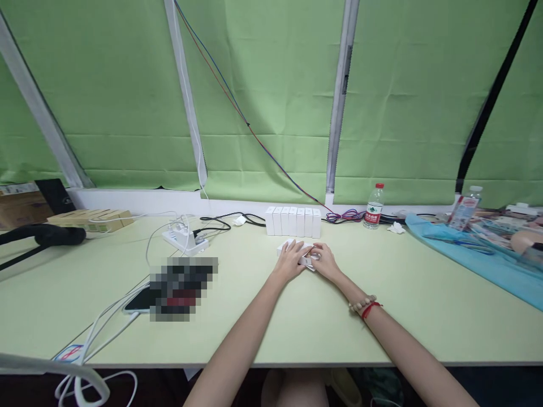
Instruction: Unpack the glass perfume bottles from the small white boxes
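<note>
A small white box (306,262) lies on the table between my hands, partly hidden by my fingers; its near right end looks like an opened flap. My left hand (291,261) rests over the box from the left, fingers closed on it. From the right, my right hand (327,263) curls its thumb and fingers round the flap end; small details there are too fine to make out. Just behind stands a row of several upright white boxes (293,221), side by side.
Left are a white power strip (186,240) with cables, a phone (139,299) beside a blurred patch, and yellowish boxes (91,220). A water bottle (374,208) and crumpled tissue (396,228) stand back right. Far right, a blue sheet (475,260) carries assorted items.
</note>
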A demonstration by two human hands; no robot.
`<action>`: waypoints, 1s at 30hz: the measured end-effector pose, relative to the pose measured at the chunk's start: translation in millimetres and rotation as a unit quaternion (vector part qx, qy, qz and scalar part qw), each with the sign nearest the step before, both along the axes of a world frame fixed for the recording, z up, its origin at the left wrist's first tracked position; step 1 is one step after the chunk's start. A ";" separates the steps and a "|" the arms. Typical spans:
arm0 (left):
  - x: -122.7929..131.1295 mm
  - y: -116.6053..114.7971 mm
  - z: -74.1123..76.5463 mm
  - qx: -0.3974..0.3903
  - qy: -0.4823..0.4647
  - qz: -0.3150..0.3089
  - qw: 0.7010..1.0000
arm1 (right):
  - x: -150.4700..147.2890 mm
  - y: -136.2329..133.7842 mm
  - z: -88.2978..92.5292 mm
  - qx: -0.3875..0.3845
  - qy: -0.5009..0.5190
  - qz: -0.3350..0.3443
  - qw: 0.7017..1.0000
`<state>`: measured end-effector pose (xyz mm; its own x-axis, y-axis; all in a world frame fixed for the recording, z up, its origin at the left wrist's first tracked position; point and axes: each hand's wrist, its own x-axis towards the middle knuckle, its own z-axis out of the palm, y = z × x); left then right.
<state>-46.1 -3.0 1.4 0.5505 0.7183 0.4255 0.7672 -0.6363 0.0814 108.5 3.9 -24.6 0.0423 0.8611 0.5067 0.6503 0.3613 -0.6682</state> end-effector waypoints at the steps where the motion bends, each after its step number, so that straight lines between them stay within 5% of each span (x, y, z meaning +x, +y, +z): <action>1: -0.6 1.5 -0.5 -0.001 0.000 0.013 1.000 | 0.6 0.5 -0.2 0.005 0.008 0.001 1.000; 9: -7.8 7.3 -1.7 0.016 -0.031 0.132 0.991 | 3.0 6.7 -2.6 0.037 0.159 -0.003 0.987; 17: -5.7 4.3 -1.4 0.025 -0.052 0.143 0.988 | -5.1 8.3 -0.8 -0.047 0.356 0.053 0.932; 25: -5.8 3.1 1.2 0.024 -0.053 0.193 0.980 | 9.8 16.0 -3.5 0.025 0.313 -0.124 0.941; 30: -6.6 5.5 0.4 0.039 -0.143 0.315 0.938 | 11.8 7.2 4.8 0.015 0.301 -0.078 0.950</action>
<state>-52.8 2.6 1.8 -0.1166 0.8234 0.5554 0.9467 -0.0769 0.3128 120.3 11.0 -19.7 0.4580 0.8064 0.3741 0.2006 0.3162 -0.9273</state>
